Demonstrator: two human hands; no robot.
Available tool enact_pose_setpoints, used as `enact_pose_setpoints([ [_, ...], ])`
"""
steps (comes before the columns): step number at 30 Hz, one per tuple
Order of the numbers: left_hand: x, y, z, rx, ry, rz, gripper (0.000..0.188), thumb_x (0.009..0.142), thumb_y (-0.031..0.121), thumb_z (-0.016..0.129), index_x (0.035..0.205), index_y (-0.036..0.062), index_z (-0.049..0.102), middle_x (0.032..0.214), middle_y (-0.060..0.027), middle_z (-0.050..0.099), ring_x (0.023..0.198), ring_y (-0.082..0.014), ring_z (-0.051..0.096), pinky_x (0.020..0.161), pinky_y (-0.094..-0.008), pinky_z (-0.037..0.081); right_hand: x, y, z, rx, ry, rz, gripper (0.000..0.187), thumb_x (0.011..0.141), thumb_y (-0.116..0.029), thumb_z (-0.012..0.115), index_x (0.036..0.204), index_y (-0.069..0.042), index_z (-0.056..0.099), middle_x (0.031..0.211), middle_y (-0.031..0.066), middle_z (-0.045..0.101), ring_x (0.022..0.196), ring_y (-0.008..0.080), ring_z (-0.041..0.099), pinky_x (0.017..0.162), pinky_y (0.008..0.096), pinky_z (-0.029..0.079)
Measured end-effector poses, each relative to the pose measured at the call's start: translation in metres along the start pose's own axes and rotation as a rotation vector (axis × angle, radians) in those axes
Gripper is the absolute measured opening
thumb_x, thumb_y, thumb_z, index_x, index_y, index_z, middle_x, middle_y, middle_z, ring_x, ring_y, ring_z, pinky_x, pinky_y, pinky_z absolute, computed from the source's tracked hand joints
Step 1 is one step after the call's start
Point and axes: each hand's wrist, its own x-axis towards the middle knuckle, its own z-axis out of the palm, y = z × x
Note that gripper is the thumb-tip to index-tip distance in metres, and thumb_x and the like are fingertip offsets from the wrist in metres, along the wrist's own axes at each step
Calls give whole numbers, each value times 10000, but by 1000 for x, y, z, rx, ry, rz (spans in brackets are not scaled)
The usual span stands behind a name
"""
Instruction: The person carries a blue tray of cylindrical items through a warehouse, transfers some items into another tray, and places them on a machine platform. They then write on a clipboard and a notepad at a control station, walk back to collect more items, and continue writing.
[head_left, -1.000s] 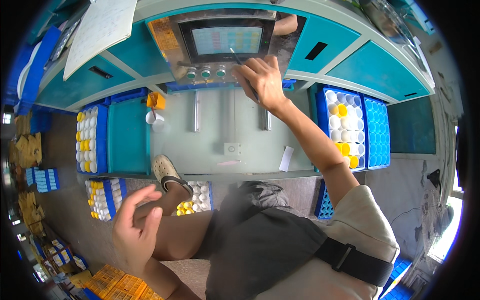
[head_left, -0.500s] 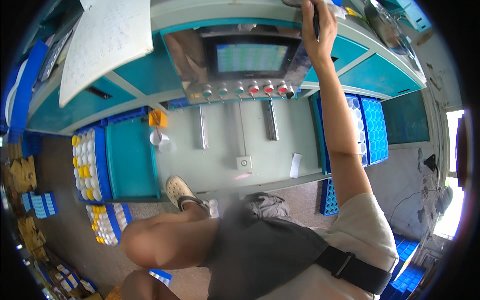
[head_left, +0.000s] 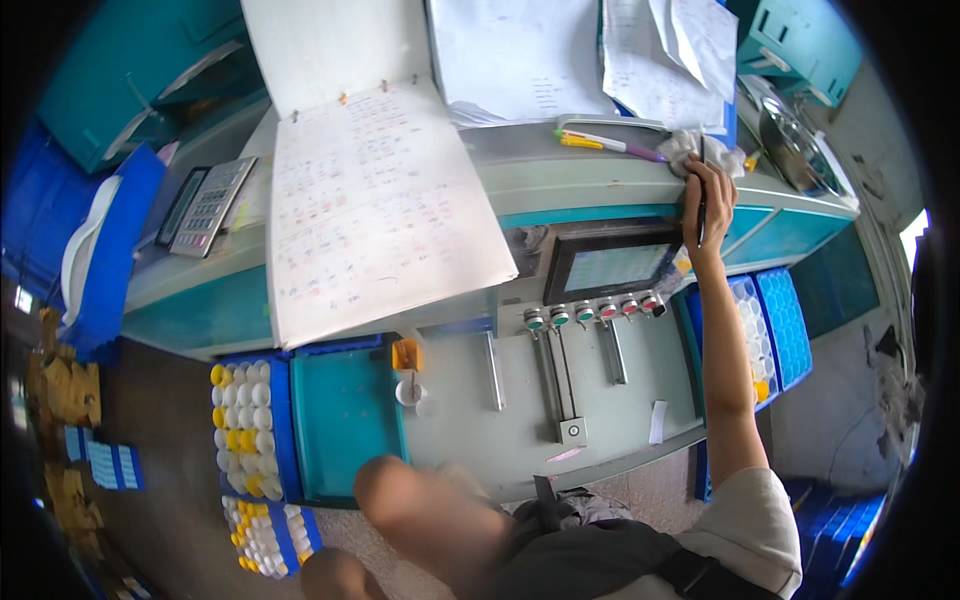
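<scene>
Up and to the right went the right hand [head_left: 712,205], away from the one screen [head_left: 620,272] where it was a second before; the left hand had gone out of sight, so I could not tell how it was. The right hand had its fingers bent around one dark pen [head_left: 702,215]. Its fingertips were at one crumpled grey cloth [head_left: 683,148] on the worktop [head_left: 570,185], near the right end; I could not tell if they gripped the cloth. One white and purple pen [head_left: 635,150] lay just left of the cloth. Further left were one open notebook [head_left: 380,210] and one calculator [head_left: 210,205]. Below the screen sat six round knobs [head_left: 584,315], three green and three red. Lower down were one orange box [head_left: 407,354] and one white slip [head_left: 657,422].
</scene>
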Motion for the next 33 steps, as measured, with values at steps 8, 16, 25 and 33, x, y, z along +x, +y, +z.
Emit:
enact_pose_setpoints([
  [8,-132,10,35,99,-759,-808,519,927,114,671,1345,-24,397,1308,-216,443,1198,-319,459,1001,-432,422,-7,17,4,31,10,7,188,958,-98,583,1106,-25,676,1162,125,700,1114,290,633,1057,390,365],
  [16,-152,-31,25,207,-179,-2025,651,963,354,690,1421,-11,405,1373,-165,471,1276,-235,443,1090,-426,357,2,1,-5,53,39,38,203,939,-97,618,1128,-44,670,1162,129,691,1131,307,620,1081,409,357],
  [25,-174,-18,19,-437,32,-2321,547,991,317,652,1396,5,458,1396,-172,543,1307,-283,526,1055,-464,499,98,-115,27,459,-76,-148,295,859,-20,715,1147,-79,685,883,99,669,820,289,629,826,396,477],
  [33,-162,4,26,317,-489,-1455,582,953,217,714,1426,15,442,1381,-164,491,1205,-275,487,1016,-394,422,114,-139,79,413,125,-170,146,890,-36,678,1034,-59,666,882,79,672,831,285,610,788,394,429],
])
